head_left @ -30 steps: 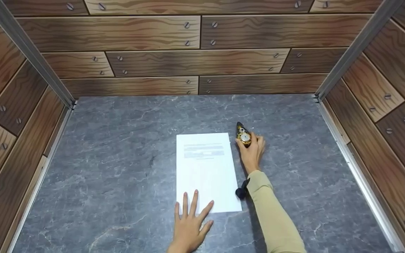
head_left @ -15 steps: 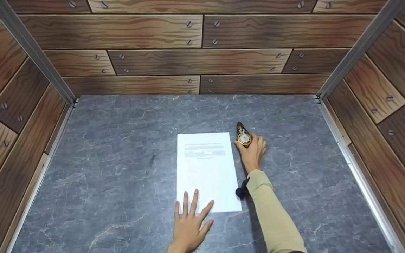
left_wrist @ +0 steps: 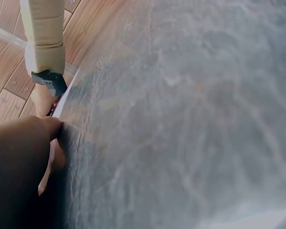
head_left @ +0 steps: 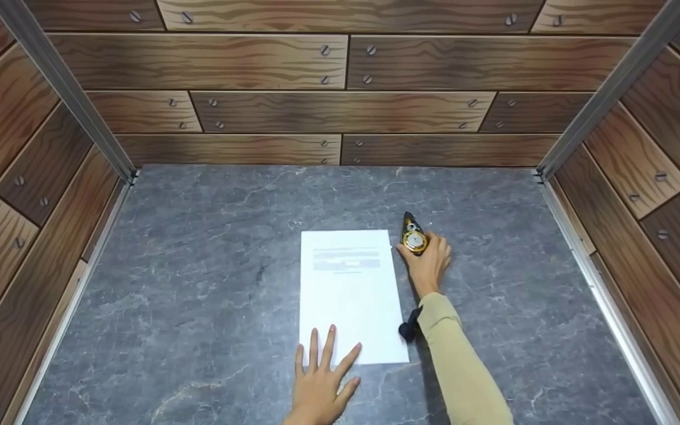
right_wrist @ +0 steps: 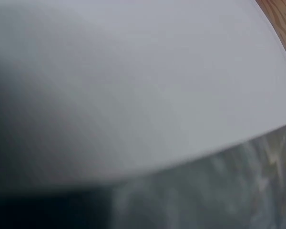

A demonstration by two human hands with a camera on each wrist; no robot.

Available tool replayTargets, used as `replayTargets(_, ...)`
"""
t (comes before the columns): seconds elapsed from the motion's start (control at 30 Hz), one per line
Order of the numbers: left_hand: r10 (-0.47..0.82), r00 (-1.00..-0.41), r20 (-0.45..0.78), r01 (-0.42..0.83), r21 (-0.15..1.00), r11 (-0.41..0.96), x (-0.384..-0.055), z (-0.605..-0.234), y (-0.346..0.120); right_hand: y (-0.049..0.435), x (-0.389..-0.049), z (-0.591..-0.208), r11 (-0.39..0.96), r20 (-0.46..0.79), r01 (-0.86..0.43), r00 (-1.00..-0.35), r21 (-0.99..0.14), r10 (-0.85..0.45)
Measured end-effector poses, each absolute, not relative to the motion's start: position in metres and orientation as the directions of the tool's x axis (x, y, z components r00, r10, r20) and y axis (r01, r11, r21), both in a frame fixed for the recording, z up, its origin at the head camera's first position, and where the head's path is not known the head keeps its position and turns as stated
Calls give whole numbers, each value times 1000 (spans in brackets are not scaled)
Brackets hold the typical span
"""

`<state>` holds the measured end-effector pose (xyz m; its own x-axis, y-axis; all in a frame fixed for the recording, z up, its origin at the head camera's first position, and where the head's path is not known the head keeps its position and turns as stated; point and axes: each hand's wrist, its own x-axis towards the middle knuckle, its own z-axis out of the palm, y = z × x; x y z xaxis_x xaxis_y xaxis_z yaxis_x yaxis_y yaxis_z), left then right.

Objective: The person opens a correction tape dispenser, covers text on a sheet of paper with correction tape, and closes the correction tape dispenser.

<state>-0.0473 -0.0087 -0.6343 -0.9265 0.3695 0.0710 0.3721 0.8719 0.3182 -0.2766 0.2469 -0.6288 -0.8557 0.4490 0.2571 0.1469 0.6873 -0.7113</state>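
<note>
A white sheet of paper (head_left: 349, 307) with a few printed lines near its top lies on the grey surface; a white patch interrupts the lower lines. My left hand (head_left: 319, 386) rests flat on its bottom edge, fingers spread. To the right of the sheet's top corner, my right hand (head_left: 428, 265) holds a black and yellow correction tape (head_left: 414, 239) between thumb and fingers, its tip pointing away from me. The dispenser appears to lie on or just above the surface; I cannot tell which. In the right wrist view, the paper (right_wrist: 190, 71) fills most of the picture, with the dispenser out of sight.
Grey marble-patterned tabletop (head_left: 198, 283) surrounds the sheet. Wood-patterned panels (head_left: 269, 112) stand at the back and both sides, joined by metal corner posts (head_left: 605, 88). A small black device (head_left: 409, 327) sits at my right wrist, beside the sheet's right edge.
The whole head view has shifted slightly down and to the right. Both hands, the paper and the correction tape keep nearly the same places relative to one another.
</note>
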Motion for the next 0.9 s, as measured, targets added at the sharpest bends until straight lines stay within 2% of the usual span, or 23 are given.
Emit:
replayTargets(0.6,360,-924,129,382,327,864,-46,-638,-5,254,-277,-630,693,269,116,-867,-711,421)
replayTargets(0.9,356,-924,141,383,326,864,-43,-640,-8,250,-274,-631,680,234,145,-871,-719,433)
